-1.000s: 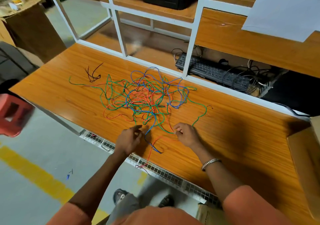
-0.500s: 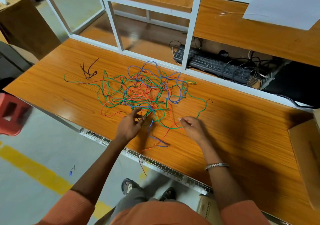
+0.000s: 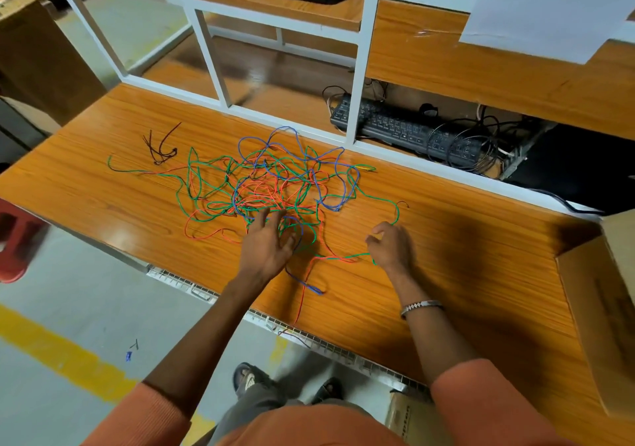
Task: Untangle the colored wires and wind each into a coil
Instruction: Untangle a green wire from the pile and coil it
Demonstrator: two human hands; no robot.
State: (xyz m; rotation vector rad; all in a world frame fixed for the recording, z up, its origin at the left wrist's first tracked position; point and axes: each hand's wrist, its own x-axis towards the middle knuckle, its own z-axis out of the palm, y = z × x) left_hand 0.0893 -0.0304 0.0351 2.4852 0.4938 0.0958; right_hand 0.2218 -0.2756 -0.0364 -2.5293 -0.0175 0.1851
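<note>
A tangle of green, red and blue wires [image 3: 275, 184] lies in the middle of the wooden table [image 3: 103, 198]. My left hand [image 3: 268, 246] reaches into the tangle's near edge with fingers spread, touching the strands; a blue loop [image 3: 299, 225] curls beside its fingertips. My right hand [image 3: 391, 244] sits to the right with curled fingers around a green wire [image 3: 378, 199] that runs down from the tangle's right side and comes out under the palm. A blue wire end [image 3: 311, 287] and a red strand [image 3: 302, 303] trail toward the table's near edge.
A small bunch of dark wires [image 3: 159, 150] lies apart at the left. Behind the white frame [image 3: 357, 102] are a black keyboard [image 3: 405, 129] and cables. A cardboard box [image 3: 604, 308] stands at the right edge, a red stool [image 3: 13, 239] on the floor at the left.
My left hand has moved forward into the tangle and spread its fingers. My right hand has shifted to the right, away from the left, drawing the green wire with it.
</note>
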